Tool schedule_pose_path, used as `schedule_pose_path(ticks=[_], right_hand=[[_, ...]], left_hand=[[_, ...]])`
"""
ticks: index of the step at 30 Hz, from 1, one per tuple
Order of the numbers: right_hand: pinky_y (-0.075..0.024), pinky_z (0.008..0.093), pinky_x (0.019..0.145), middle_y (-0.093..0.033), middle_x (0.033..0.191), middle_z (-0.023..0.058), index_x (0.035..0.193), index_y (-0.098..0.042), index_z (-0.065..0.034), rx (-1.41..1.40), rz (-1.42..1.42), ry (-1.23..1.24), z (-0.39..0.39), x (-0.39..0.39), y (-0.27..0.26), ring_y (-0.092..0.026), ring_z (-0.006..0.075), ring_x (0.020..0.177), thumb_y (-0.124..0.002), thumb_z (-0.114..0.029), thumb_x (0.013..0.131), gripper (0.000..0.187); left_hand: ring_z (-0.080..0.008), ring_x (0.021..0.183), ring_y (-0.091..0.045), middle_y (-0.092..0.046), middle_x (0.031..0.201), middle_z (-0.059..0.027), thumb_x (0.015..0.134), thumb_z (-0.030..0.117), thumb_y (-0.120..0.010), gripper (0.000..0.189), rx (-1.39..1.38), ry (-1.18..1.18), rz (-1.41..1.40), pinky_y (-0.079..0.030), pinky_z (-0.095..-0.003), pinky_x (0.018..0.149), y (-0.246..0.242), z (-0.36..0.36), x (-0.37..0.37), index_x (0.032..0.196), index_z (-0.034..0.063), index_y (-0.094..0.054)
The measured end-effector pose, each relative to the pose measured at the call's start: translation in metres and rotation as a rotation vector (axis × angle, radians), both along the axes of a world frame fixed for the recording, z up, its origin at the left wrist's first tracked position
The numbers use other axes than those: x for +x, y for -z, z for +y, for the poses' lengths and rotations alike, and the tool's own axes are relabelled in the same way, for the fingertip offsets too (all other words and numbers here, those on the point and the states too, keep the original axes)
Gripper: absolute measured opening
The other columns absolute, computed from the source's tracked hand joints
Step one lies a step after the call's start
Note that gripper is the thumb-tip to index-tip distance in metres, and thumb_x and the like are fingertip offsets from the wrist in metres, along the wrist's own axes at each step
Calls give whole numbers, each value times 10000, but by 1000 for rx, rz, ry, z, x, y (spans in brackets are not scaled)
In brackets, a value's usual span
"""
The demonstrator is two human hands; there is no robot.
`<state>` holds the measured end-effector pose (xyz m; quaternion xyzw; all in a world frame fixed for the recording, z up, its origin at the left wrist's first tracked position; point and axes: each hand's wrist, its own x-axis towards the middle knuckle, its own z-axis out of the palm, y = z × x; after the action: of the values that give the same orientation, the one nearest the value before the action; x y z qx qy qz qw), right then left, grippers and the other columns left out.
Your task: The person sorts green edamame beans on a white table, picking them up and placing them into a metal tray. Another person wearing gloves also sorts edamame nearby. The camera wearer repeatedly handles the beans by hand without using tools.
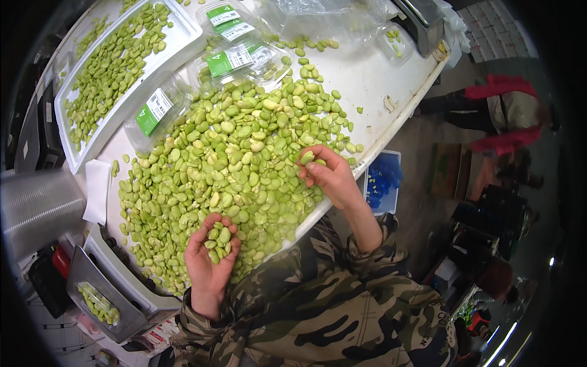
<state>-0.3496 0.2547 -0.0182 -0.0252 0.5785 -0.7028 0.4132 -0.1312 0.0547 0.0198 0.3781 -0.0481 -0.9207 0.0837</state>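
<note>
A wide heap of shelled green broad beans (238, 151) covers much of the white tabletop (367, 96) before me. My left hand (211, 261) is cupped palm up over the heap's near side, fingers curled around several broad beans (219, 241). Farther right, my right hand (330, 174) pinches a broad bean (307, 158) between thumb and fingers, and part of another shows beside it. That hand is over the heap's right side, close to the table edge.
A white foam tray (181, 39) of beans stands at upper left. Labelled clear plastic boxes (151, 110) lie behind the heap. At lower left, a scale (75, 275) bears a filled container (97, 303) near stacked plastic lids or trays (41, 213). A blue-lined bin (383, 179) sits below the right edge.
</note>
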Motion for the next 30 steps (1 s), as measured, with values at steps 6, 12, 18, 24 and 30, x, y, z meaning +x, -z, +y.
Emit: schedule_pose_path(ticks=[6, 12, 18, 24, 30], right_hand=[[-484, 217, 654, -662, 907, 41, 1036, -641, -48, 70, -28, -53, 11, 5, -15, -617, 99, 845, -625, -142, 944, 133], [-409, 250, 487, -586, 760, 10, 1049, -726, -130, 274, 1224, -233, -21, 69, -13, -533, 98, 599, -730, -145, 835, 214], [-451, 288, 489, -500, 706, -8, 1044, -702, -131, 271, 1588, -433, -38, 80, -9, -580, 149, 650, -743, -143, 779, 268], [-466, 317, 514, -567, 748, 22, 1061, -721, -142, 503, 1418, -178, -34, 53, -8, -593, 197, 651, -761, -171, 809, 257], [-481, 326, 522, -561, 771, 15, 1045, -716, -176, 610, 1397, -278, -45, 39, 3, -617, 204, 679, -754, -220, 813, 239]], left_hand=[[-209, 862, -556, -562, 1013, -100, 964, 163, -541, 208, 1, 36, 17, -484, -292, 653, 1, 1, 2, 1134, 49, -571], [-210, 857, -568, -571, 1053, -111, 968, 160, -553, 248, -23, 41, 24, -482, -283, 621, 2, 1, 6, 1184, 39, -566], [-199, 824, -557, -576, 1027, -96, 966, 161, -552, 245, -15, 57, 16, -477, -276, 620, 0, 4, 4, 1183, 48, -561], [-175, 782, -575, -583, 956, -74, 978, 176, -558, 201, -175, 117, -42, -446, -261, 574, -2, 7, 2, 1132, 49, -581], [-142, 658, -545, -597, 861, -37, 975, 188, -577, 318, -304, 503, -109, -368, -231, 504, -7, 22, -31, 1260, 48, -600]])
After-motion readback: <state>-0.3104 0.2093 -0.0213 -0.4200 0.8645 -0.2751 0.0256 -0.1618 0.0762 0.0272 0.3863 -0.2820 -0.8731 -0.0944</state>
